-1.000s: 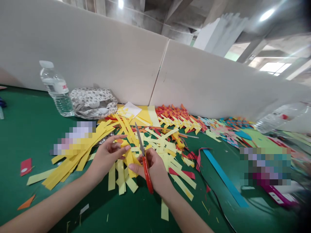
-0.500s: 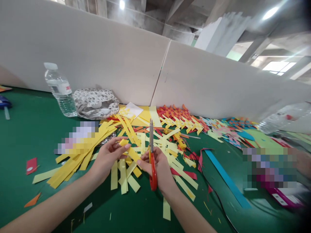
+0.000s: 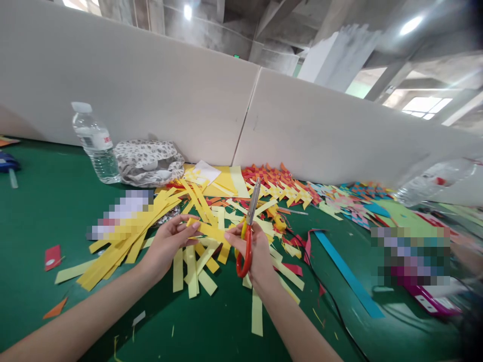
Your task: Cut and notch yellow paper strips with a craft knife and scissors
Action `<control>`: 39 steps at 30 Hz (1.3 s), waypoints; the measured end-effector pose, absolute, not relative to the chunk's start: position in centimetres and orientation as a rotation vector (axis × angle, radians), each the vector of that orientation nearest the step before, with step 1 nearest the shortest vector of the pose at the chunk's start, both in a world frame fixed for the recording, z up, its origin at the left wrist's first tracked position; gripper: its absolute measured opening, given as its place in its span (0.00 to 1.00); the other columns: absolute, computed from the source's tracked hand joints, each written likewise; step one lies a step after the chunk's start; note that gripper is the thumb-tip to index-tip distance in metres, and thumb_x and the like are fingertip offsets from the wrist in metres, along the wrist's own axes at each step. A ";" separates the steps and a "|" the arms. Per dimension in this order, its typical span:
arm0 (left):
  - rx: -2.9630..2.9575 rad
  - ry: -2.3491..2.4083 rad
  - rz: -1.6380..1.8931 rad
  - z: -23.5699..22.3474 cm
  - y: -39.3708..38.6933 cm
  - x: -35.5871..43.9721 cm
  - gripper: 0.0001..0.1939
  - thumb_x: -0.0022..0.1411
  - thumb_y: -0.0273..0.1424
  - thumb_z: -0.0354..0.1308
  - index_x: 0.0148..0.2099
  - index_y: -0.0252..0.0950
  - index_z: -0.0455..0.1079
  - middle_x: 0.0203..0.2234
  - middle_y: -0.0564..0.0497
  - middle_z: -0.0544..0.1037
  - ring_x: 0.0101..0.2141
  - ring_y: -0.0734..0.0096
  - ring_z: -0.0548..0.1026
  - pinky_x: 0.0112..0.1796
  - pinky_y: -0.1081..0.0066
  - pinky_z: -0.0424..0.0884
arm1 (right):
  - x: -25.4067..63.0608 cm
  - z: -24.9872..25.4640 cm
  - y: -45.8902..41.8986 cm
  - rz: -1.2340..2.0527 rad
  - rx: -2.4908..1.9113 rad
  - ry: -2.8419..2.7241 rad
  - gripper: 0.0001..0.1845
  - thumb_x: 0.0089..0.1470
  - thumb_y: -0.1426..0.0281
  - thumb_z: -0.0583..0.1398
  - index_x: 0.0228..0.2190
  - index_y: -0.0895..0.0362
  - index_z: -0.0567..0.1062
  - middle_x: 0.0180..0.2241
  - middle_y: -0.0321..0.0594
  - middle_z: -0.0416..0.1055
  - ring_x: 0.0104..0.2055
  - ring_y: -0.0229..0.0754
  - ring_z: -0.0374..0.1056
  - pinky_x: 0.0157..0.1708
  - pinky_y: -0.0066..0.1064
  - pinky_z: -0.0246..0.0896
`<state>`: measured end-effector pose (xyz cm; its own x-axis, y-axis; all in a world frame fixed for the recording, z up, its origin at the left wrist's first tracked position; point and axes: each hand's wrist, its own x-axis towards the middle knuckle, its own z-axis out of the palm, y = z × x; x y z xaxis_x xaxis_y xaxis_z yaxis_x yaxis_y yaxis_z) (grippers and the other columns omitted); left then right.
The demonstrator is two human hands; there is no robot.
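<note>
A short yellow paper strip (image 3: 208,230) stretches between my two hands above the table. My left hand (image 3: 169,241) pinches its left end between thumb and fingers. With thumb and fingertips, my right hand (image 3: 261,251) grips the strip's right end. That same hand also carries scissors (image 3: 248,244) with red and yellow handles, their blades closed and pointing up and away. Beneath both hands lie pale yellow strips (image 3: 191,271), loosely scattered. A pile of longer yellow strips (image 3: 124,241) lies left of my left hand.
A water bottle (image 3: 96,146) and a patterned cloth bag (image 3: 149,163) stand against the white partition (image 3: 181,95). Woven paper pieces (image 3: 269,178) line the back. Rightward on the green table (image 3: 199,329) are a blue strip (image 3: 347,274), a black cable (image 3: 332,301) and another person's blurred hand (image 3: 470,256).
My right hand has moved slightly right, drawing the yellow strip out straighter and more level. The scissors have tilted to the right. My left hand has barely moved.
</note>
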<state>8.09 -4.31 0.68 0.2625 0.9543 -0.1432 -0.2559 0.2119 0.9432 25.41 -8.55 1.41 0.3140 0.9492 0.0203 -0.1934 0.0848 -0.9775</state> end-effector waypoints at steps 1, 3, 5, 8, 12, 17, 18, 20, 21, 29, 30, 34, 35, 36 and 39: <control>0.971 0.918 1.034 0.6 -4.2 8.1 0.16 0.48 0.37 0.65 0.39 0.37 0.70 0.27 0.54 0.76 0.32 0.72 0.76 0.33 0.76 0.72 | 25.4 1.4 -8.5 1.031 -1.155 -0.863 0.21 0.33 0.72 0.70 0.28 0.54 0.65 0.26 0.31 0.72 0.31 0.37 0.70 0.42 0.34 0.63; 0.958 0.936 1.047 0.4 -4.1 8.1 0.16 0.47 0.37 0.66 0.39 0.37 0.70 0.27 0.53 0.77 0.32 0.71 0.76 0.33 0.75 0.72 | 25.5 1.4 -8.5 1.040 -1.167 -0.884 0.21 0.32 0.71 0.70 0.27 0.54 0.65 0.27 0.32 0.72 0.31 0.37 0.70 0.41 0.34 0.64; 0.947 0.942 1.047 0.4 -4.0 8.2 0.16 0.47 0.37 0.66 0.38 0.36 0.70 0.27 0.52 0.77 0.33 0.70 0.77 0.33 0.75 0.73 | 25.4 1.4 -8.5 1.045 -1.192 -0.908 0.22 0.30 0.72 0.70 0.27 0.54 0.65 0.27 0.31 0.71 0.31 0.38 0.70 0.38 0.33 0.65; 0.936 0.931 1.045 0.5 -4.0 8.2 0.15 0.48 0.36 0.65 0.38 0.37 0.70 0.28 0.53 0.77 0.33 0.70 0.77 0.33 0.75 0.73 | 25.4 1.2 -8.4 1.035 -1.200 -0.906 0.23 0.30 0.72 0.70 0.27 0.53 0.65 0.26 0.30 0.69 0.31 0.38 0.69 0.35 0.32 0.66; 0.938 0.922 1.046 0.6 -4.1 8.2 0.13 0.49 0.37 0.65 0.37 0.38 0.70 0.28 0.54 0.77 0.33 0.71 0.77 0.32 0.76 0.72 | 25.5 0.8 -8.3 1.036 -1.162 -0.849 0.23 0.31 0.71 0.70 0.29 0.53 0.64 0.24 0.28 0.66 0.28 0.37 0.68 0.32 0.32 0.67; 0.908 0.904 1.053 0.5 -4.1 8.2 0.13 0.50 0.38 0.63 0.36 0.37 0.70 0.27 0.55 0.76 0.32 0.71 0.78 0.31 0.76 0.73 | 25.8 0.6 -8.4 1.061 -1.162 -0.862 0.24 0.31 0.70 0.71 0.30 0.53 0.65 0.24 0.27 0.65 0.28 0.36 0.67 0.33 0.32 0.67; 0.903 0.898 1.055 0.5 -4.1 8.2 0.12 0.50 0.38 0.63 0.35 0.37 0.70 0.27 0.55 0.75 0.32 0.71 0.78 0.31 0.76 0.73 | 25.8 0.6 -8.4 1.060 -1.160 -0.860 0.24 0.30 0.71 0.71 0.30 0.53 0.65 0.25 0.27 0.66 0.29 0.35 0.67 0.34 0.31 0.66; 0.901 0.887 1.055 0.5 -4.1 8.2 0.12 0.51 0.39 0.63 0.35 0.37 0.70 0.26 0.55 0.75 0.32 0.70 0.78 0.30 0.76 0.73 | 25.8 0.5 -8.4 1.051 -1.157 -0.847 0.25 0.29 0.72 0.71 0.29 0.53 0.65 0.26 0.27 0.66 0.30 0.35 0.67 0.37 0.31 0.66; 0.902 0.883 1.054 0.5 -4.1 8.2 0.12 0.52 0.39 0.62 0.35 0.37 0.70 0.26 0.55 0.75 0.32 0.70 0.78 0.30 0.76 0.73 | 25.8 0.5 -8.4 1.050 -1.156 -0.843 0.25 0.29 0.72 0.71 0.29 0.53 0.65 0.26 0.27 0.66 0.30 0.35 0.67 0.37 0.31 0.65; 0.847 0.902 1.082 0.8 -3.8 8.1 0.10 0.53 0.36 0.62 0.36 0.37 0.72 0.27 0.53 0.78 0.31 0.71 0.78 0.30 0.76 0.74 | 25.7 0.6 -8.4 1.037 -1.172 -0.858 0.24 0.30 0.71 0.71 0.29 0.54 0.65 0.24 0.29 0.69 0.30 0.38 0.69 0.38 0.34 0.66; 0.833 0.909 1.086 0.8 -3.8 8.1 0.09 0.53 0.36 0.62 0.36 0.37 0.72 0.27 0.53 0.78 0.30 0.71 0.78 0.30 0.76 0.74 | 25.7 0.7 -8.4 1.036 -1.176 -0.853 0.24 0.30 0.71 0.71 0.29 0.53 0.65 0.24 0.29 0.69 0.30 0.37 0.69 0.38 0.34 0.66; 0.813 0.923 1.098 1.0 -3.5 8.0 0.09 0.52 0.34 0.63 0.35 0.37 0.73 0.26 0.54 0.78 0.29 0.72 0.78 0.29 0.76 0.74 | 25.4 1.0 -8.5 1.054 -1.201 -0.839 0.23 0.30 0.73 0.71 0.28 0.54 0.64 0.23 0.27 0.69 0.27 0.35 0.68 0.37 0.32 0.65; 0.812 0.927 1.100 1.0 -3.4 7.9 0.09 0.52 0.34 0.63 0.36 0.37 0.73 0.27 0.53 0.78 0.29 0.73 0.78 0.29 0.77 0.74 | 25.4 1.0 -8.5 1.064 -1.200 -0.838 0.23 0.30 0.73 0.71 0.28 0.54 0.64 0.23 0.27 0.69 0.27 0.35 0.68 0.37 0.31 0.65; 0.813 0.930 1.099 1.0 -3.3 7.8 0.09 0.51 0.34 0.63 0.36 0.37 0.74 0.27 0.53 0.79 0.28 0.73 0.78 0.29 0.77 0.74 | 25.3 1.0 -8.5 1.073 -1.196 -0.835 0.24 0.30 0.74 0.71 0.28 0.54 0.65 0.23 0.27 0.69 0.27 0.35 0.68 0.37 0.31 0.65; 0.812 0.925 1.100 0.9 -3.2 7.6 0.11 0.51 0.36 0.64 0.37 0.36 0.75 0.27 0.52 0.79 0.28 0.75 0.77 0.29 0.79 0.73 | 25.3 1.0 -8.6 1.079 -1.168 -0.828 0.24 0.29 0.75 0.71 0.28 0.54 0.65 0.23 0.27 0.69 0.28 0.35 0.68 0.36 0.31 0.65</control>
<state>7.56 -3.18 0.93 0.1811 0.9620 -0.2045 -0.3670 0.2591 0.8934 25.27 -8.57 1.01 0.2976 0.9543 -0.0282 -0.2200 0.0398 -0.9747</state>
